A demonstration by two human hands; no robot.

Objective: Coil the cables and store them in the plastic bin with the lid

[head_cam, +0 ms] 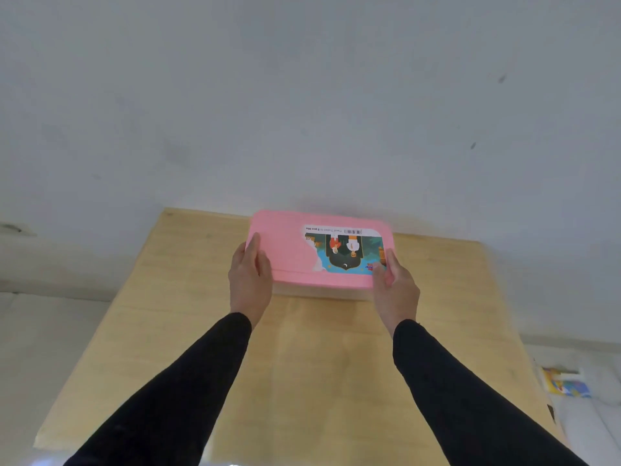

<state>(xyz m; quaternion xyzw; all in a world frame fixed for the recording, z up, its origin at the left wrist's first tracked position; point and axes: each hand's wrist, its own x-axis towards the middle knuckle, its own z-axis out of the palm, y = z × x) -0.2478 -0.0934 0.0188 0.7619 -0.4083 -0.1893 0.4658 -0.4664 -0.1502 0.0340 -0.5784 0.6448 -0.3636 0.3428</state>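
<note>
A plastic bin with a pink lid (289,250) stands at the far end of a light wooden table (302,364), close to the wall. A torn colourful sticker (349,252) covers the right part of the lid. Below the lid's front edge a strip of the pale bin body (319,292) shows. My left hand (250,277) grips the lid's left edge, thumb on top. My right hand (395,284) grips the lid's front right corner. Both arms wear black sleeves. No cable is visible; the bin's inside is hidden by the lid.
A grey-white wall (302,95) rises right behind the bin. A colourful packet (564,385) lies on the pale floor to the right of the table. The table's near edge is at the bottom of the view.
</note>
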